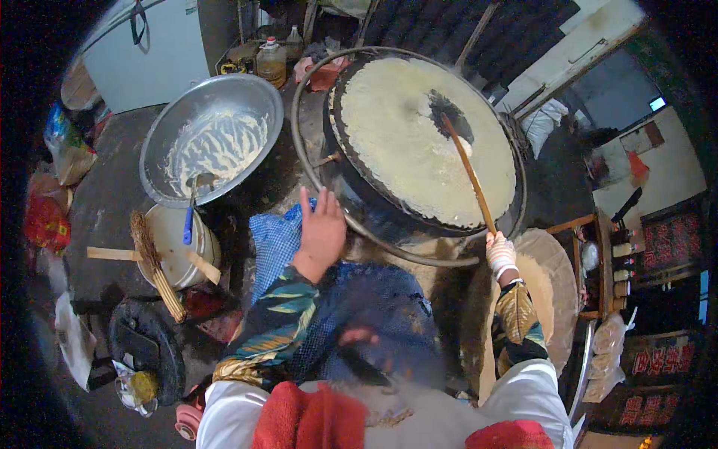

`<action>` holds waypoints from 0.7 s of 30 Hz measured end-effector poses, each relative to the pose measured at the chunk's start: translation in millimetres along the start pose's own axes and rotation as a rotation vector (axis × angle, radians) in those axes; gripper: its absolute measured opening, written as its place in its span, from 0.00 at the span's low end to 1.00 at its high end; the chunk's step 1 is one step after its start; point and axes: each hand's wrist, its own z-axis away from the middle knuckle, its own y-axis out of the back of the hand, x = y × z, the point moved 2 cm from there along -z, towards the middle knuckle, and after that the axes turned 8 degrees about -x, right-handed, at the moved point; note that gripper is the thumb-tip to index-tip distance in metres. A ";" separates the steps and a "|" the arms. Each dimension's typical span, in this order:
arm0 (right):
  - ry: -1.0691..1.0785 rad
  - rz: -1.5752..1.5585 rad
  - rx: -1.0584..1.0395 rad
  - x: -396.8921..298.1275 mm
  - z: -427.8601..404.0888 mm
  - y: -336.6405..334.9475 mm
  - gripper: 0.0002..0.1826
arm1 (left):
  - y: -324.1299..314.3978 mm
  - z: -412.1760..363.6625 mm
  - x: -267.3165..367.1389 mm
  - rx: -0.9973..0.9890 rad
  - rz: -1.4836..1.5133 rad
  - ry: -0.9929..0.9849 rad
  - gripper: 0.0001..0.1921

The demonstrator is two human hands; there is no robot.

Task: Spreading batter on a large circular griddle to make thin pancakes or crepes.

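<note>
My right hand (pixel 500 253), in a pale glove or wrap, grips the end of a long wooden spreading stick (pixel 471 177). The stick's far end rests near a dark bare patch in a thin layer of pale batter (pixel 392 146), which covers most of a large round griddle (pixel 356 168). A small heap of whiter batter (pixel 464 147) lies beside the stick. My left hand (pixel 322 230) is bare, palm down with fingers apart, near the metal ring (pixel 364 231) round the griddle and over a blue checked cloth (pixel 275 241). It holds nothing.
At left, a large metal basin (pixel 151 151) smeared with batter holds a blue-handled ladle (pixel 188 224). Below it stands a white bucket (pixel 210 247) with a straw brush (pixel 157 269) across it. An oil bottle (pixel 271 63) stands behind; a round tray (pixel 561 280) lies at right.
</note>
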 end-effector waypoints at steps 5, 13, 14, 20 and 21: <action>0.081 -0.031 0.002 -18.6 12.0 7.3 0.18 | -17.9 -16.4 -50.0 0.017 -0.029 0.122 0.13; 0.055 0.017 0.036 -20.1 11.9 12.6 0.17 | -1.4 -25.9 -28.0 0.092 -0.038 0.044 0.19; 0.000 0.017 -0.064 -11.7 9.2 7.2 0.17 | 13.2 -21.3 3.9 -0.085 0.072 0.023 0.21; -0.005 0.008 0.017 -24.3 13.7 10.2 0.18 | -9.2 34.0 95.1 -0.120 -0.036 -0.267 0.22; -0.001 0.028 0.023 -24.4 18.7 10.5 0.18 | -8.2 36.1 92.5 -0.137 -0.075 -0.223 0.22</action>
